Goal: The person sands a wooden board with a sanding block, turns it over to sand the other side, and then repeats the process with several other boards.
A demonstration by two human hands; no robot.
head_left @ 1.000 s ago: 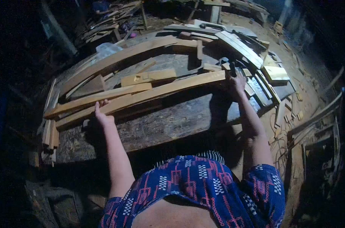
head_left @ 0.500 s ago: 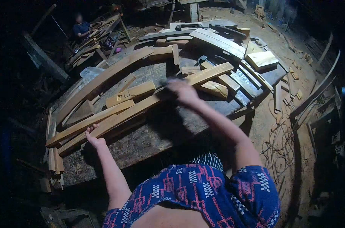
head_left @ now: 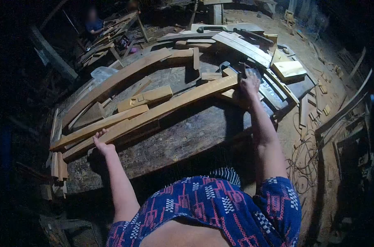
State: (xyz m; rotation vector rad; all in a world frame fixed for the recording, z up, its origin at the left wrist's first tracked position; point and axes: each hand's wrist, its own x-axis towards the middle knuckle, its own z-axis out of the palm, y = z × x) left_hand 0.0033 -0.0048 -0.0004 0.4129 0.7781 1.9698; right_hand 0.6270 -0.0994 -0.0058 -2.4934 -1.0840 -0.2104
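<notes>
Long wooden bar under both hands on a loaded workbench

The long wooden bar point(head_left: 191, 96) lies slantwise across the workbench point(head_left: 174, 146), its far end up toward the right. Near its lower end, the left hand point(head_left: 103, 143) is loosely open, fingers parted and touching the bar without wrapping it. The right hand point(head_left: 250, 84) is at the upper end, fingers bent about something dark; I cannot tell what it is or how tightly it is held.

Just beside the bar lie a shorter bar point(head_left: 100, 124) and a wooden block point(head_left: 154, 95) with a small recess cut in its top; what the recess holds is too small to tell. Beyond these, a curved timber point(head_left: 117, 85) arches along the bench's far side, with a crumpled, translucent plastic sheet or bag point(head_left: 104, 73) next to it, contents unclear.

On the bench's right side are pale boards point(head_left: 244, 50) and a brightly lit block point(head_left: 289, 70). Farther off, another person point(head_left: 94, 25) is beside a stand point(head_left: 142, 31) heaped with wood strips point(head_left: 108, 36). A tangled cable point(head_left: 305, 164) lies on the ground at right.
</notes>
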